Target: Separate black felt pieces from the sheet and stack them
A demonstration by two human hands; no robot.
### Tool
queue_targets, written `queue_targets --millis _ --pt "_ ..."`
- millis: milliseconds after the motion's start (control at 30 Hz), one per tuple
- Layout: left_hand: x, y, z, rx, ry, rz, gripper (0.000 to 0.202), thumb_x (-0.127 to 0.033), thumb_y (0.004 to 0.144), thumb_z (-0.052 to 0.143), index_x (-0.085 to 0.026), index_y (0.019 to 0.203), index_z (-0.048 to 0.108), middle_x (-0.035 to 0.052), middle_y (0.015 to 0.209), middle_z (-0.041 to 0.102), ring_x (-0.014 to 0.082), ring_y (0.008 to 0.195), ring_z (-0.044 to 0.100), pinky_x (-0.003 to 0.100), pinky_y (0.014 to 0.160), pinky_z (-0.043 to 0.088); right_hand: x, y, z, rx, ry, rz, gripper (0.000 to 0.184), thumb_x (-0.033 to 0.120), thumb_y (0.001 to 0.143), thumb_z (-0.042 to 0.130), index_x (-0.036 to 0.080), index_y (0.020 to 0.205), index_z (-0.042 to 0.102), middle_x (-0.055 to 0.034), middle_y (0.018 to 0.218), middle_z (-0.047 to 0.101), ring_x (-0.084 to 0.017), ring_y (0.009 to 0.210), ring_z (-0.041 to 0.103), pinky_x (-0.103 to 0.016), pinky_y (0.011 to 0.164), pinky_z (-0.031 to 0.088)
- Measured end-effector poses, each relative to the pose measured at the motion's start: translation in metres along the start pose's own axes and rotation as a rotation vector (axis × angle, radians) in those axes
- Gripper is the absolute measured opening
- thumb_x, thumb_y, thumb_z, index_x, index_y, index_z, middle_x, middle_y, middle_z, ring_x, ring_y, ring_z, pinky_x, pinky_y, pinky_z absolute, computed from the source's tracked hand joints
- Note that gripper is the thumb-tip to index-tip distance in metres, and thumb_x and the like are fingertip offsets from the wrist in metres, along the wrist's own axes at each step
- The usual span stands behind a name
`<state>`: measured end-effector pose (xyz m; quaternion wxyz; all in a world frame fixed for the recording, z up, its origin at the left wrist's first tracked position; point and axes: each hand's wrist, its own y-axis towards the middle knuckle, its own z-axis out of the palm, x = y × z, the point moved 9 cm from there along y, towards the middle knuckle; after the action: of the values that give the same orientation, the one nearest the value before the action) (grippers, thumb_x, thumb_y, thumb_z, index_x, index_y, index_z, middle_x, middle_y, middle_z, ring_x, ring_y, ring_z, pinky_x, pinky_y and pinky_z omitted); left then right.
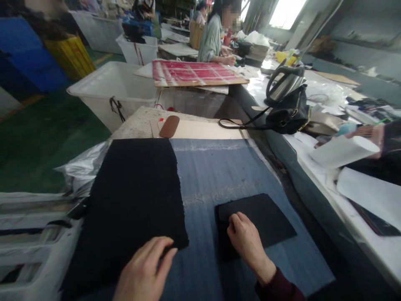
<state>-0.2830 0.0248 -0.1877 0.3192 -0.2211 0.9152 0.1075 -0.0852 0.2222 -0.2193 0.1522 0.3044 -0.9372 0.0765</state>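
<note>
My left hand [145, 267] hovers at the lower right edge of a large black fabric sheet [138, 188]. Its thumb and index finger curve toward each other with a small gap, and I see nothing held between them. At the right, my right hand [247, 238] has its fingers curled closed at the left part of a smaller stack of black fabric pieces [266, 217]. It seems to pinch a piece there, though the fingertips are partly hidden. Both fabrics lie on a blue-grey table covering [216, 171].
A brown rounded piece [169, 126] lies on a pale board [200, 129] beyond the cloth. A black bag [286, 113] and a metal kettle [285, 83] stand on the right-hand table. White bins [103, 92] are at the left; a person [210, 39] works further back.
</note>
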Motion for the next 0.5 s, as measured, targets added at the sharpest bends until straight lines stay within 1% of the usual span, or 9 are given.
queue_targets --millis 33,100,133,200,300,367,400,433,500 --pt "-0.025 0.006 0.015 0.021 0.009 0.084 0.021 -0.039 0.093 0.050 -0.026 0.099 0.066 0.0018 0.100 0.071 0.0192 0.090 0.067 0.029 0.081 0.053 -0.005 0.002 -0.001 0.004 0.102 0.037 0.018 0.003 0.075 0.047 0.019 0.068 0.054 -0.0030 0.072 0.053 -0.017 0.069 0.050 -0.029 0.066 0.033" --pt "-0.066 0.015 0.045 0.110 0.026 0.207 0.022 -0.025 0.094 0.047 -0.026 0.109 0.063 0.0022 0.112 0.068 0.0197 0.100 0.064 0.033 0.088 0.052 -0.014 0.005 -0.005 0.018 0.287 0.095 0.015 0.005 0.072 0.049 0.018 0.067 0.055 -0.0017 0.070 0.053 -0.017 0.066 0.049 -0.030 0.065 0.032" --pt "-0.082 0.019 0.058 0.148 0.031 0.249 0.026 -0.020 0.093 0.047 -0.025 0.113 0.062 0.0022 0.119 0.066 0.0200 0.104 0.063 0.035 0.091 0.051 -0.018 0.007 -0.007 0.027 0.353 0.112 0.013 0.007 0.071 0.050 0.018 0.067 0.056 -0.0011 0.068 0.054 -0.017 0.065 0.049 -0.030 0.064 0.032" --pt "-0.104 0.027 0.080 0.215 0.038 0.296 0.034 -0.013 0.091 0.047 -0.025 0.121 0.058 0.0018 0.130 0.060 0.0206 0.110 0.059 0.038 0.095 0.050 -0.026 0.010 -0.009 0.052 0.443 0.133 0.010 0.010 0.070 0.052 0.018 0.068 0.058 0.0003 0.064 0.055 -0.016 0.063 0.050 -0.029 0.062 0.033" --pt "-0.121 0.039 0.104 0.256 0.077 0.326 0.040 -0.010 0.091 0.044 -0.023 0.127 0.055 0.0031 0.134 0.057 0.0221 0.111 0.058 0.040 0.095 0.049 -0.042 0.013 -0.006 0.098 0.625 0.176 0.006 0.014 0.067 0.056 0.018 0.067 0.061 0.0020 0.060 0.056 -0.015 0.058 0.050 -0.027 0.057 0.034" --pt "-0.125 0.046 0.116 0.264 0.128 0.322 0.038 -0.008 0.092 0.042 -0.021 0.124 0.057 0.0043 0.130 0.060 0.0231 0.108 0.058 0.041 0.092 0.050 -0.056 0.012 -0.003 0.126 0.774 0.214 0.001 0.017 0.065 0.059 0.018 0.065 0.060 0.0025 0.058 0.056 -0.014 0.056 0.050 -0.025 0.054 0.034" --pt "-0.125 0.048 0.120 0.266 0.154 0.315 0.036 -0.007 0.092 0.041 -0.020 0.120 0.060 0.0044 0.127 0.061 0.0233 0.105 0.059 0.041 0.089 0.051 -0.066 0.010 -0.005 0.126 0.853 0.241 0.003 0.020 0.066 0.060 0.018 0.065 0.060 0.0026 0.056 0.056 -0.013 0.054 0.049 -0.025 0.053 0.035" --pt "-0.124 0.050 0.124 0.268 0.178 0.307 0.034 -0.007 0.092 0.040 -0.020 0.115 0.062 0.0044 0.125 0.062 0.0234 0.102 0.059 0.041 0.087 0.051 -0.078 0.008 -0.009 0.110 0.931 0.273 0.008 0.025 0.068 0.061 0.018 0.065 0.059 0.0029 0.055 0.055 -0.013 0.052 0.049 -0.025 0.052 0.036" --pt "-0.124 0.052 0.129 0.267 0.210 0.299 0.031 -0.008 0.093 0.040 -0.019 0.109 0.064 0.0042 0.122 0.062 0.0232 0.098 0.060 0.041 0.083 0.052 -0.107 -0.001 -0.027 0.045 1.076 0.350 0.018 0.035 0.074 0.062 0.018 0.069 0.058 0.0020 0.058 0.056 -0.013 0.053 0.051 -0.024 0.052 0.039"
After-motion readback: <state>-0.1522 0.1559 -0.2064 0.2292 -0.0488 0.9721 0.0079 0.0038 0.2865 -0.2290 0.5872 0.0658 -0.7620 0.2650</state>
